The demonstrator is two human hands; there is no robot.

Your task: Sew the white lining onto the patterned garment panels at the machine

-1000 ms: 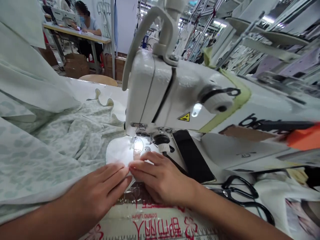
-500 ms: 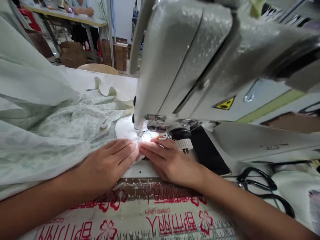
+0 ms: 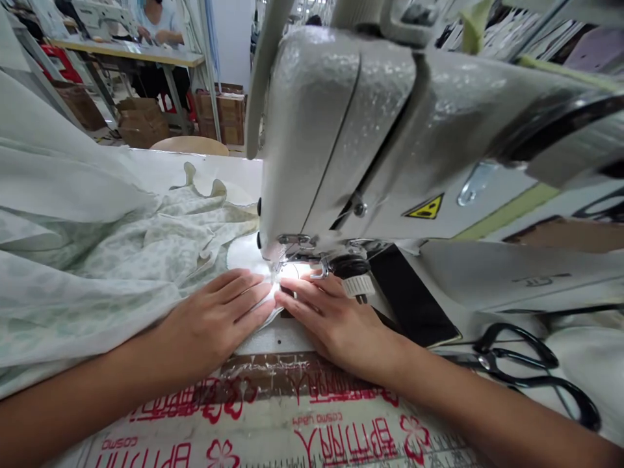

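Observation:
Pale fabric with a light green print lies bunched on the left of the sewing machine and runs under its lit needle area. My left hand rests on the fabric's near edge, its fingers together and their tips gripping the cloth just left of the needle. From the right, my right hand reaches in below the presser foot area, thumb and fingertips closed on the cloth edge. A small gap separates the fingertips of both hands. Glare and the fingers hide the exact seam.
Black-handled scissors lie at the right, near my right forearm. A clear ruler and red-printed tape line the table's front. A dark pad sits beside the machine bed. Another person sits behind, at a far table.
The view has shifted slightly, so the machine appears lower and more to the left. My fingertips, touching before, are now a little apart at the cloth edge.

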